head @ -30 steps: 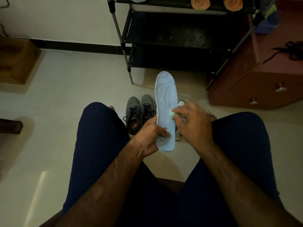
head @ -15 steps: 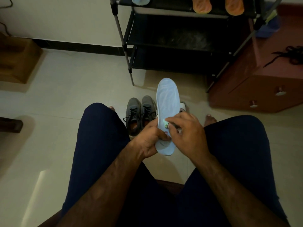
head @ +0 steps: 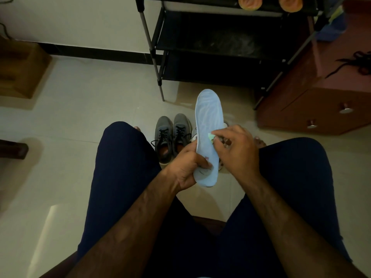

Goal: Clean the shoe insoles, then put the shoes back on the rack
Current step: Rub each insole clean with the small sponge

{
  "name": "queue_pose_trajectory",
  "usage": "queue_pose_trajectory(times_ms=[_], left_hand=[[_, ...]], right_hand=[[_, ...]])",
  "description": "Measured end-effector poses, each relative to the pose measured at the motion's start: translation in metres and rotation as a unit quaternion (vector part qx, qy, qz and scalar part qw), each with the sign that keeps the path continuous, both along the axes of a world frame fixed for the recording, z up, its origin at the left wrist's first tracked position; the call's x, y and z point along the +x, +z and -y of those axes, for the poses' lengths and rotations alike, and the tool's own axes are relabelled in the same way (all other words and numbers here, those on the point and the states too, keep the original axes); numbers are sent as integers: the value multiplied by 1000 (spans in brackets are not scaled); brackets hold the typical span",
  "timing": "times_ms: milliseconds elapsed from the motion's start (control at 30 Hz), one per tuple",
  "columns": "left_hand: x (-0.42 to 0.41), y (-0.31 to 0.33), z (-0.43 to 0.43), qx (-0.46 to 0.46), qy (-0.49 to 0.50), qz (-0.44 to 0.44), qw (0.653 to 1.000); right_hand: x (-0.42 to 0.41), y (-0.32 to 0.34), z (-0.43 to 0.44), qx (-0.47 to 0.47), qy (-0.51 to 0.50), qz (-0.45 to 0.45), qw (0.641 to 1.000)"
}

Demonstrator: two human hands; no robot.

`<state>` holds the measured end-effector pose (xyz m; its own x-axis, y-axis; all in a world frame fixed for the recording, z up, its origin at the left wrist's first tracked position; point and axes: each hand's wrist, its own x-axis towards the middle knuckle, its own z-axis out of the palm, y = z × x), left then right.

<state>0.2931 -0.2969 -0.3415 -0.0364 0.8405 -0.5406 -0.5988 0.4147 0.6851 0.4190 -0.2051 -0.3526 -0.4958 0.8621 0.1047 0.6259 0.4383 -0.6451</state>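
My left hand (head: pixel 187 167) grips the heel end of a pale blue insole (head: pixel 208 121) and holds it upright between my knees, thumb across its face. My right hand (head: pixel 235 146) pinches a small light green wiping piece (head: pixel 210 136) against the insole's right edge at mid-length. A pair of grey lace-up shoes (head: pixel 172 137) stands on the floor just behind the insole, toes toward the black shoe rack (head: pixel 210 45). A white shoe (head: pixel 224 125) is mostly hidden behind the insole and my right hand.
Two orange insoles (head: pixel 250 3) lie on the rack's top shelf. A reddish-brown drawer cabinet (head: pixel 321 105) stands to the right of the rack, with black laces (head: pixel 357 65) on top. A wooden block (head: pixel 22 71) sits at the left wall. My knees flank the shoes.
My right hand slid with the green piece down the insole toward the heel, then back up to its mid-length. The left hand has kept its grip on the heel.
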Motion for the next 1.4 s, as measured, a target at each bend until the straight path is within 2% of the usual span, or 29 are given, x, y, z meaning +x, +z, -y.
queue_pose_trajectory(times_ms=[67, 200, 367, 533, 700, 867, 1033, 1233, 1300, 1400], left_hand=[[-1, -1, 1, -3, 6, -2, 1000], [-7, -2, 0, 4, 30, 32, 999], [-5, 1, -3, -6, 29, 39, 999], [-9, 1, -2, -3, 33, 44, 998], [1, 7, 0, -16, 8, 22, 1000], [-2, 5, -1, 0, 19, 24, 1000], [12, 8, 1, -9, 1, 12, 1000], [3, 3, 1, 2, -3, -10, 1000], [7, 5, 1, -2, -8, -26, 1000], [12, 3, 1, 2, -10, -6, 1000]], right_hand=[[0, -1, 6, -1, 8, -2, 1000], [5, -1, 27, -27, 98, -39, 994], [1, -8, -4, -23, 36, -31, 999], [3, -1, 20, -36, 124, -55, 990], [-2, -5, -3, -33, 62, -58, 996], [-2, 0, 20, -20, 130, -60, 990], [-11, -3, -4, -14, 59, -54, 997], [0, 0, 21, -19, 112, -61, 992], [-3, -1, 10, -14, 84, -61, 995], [-11, -5, -3, -13, 28, -50, 998]])
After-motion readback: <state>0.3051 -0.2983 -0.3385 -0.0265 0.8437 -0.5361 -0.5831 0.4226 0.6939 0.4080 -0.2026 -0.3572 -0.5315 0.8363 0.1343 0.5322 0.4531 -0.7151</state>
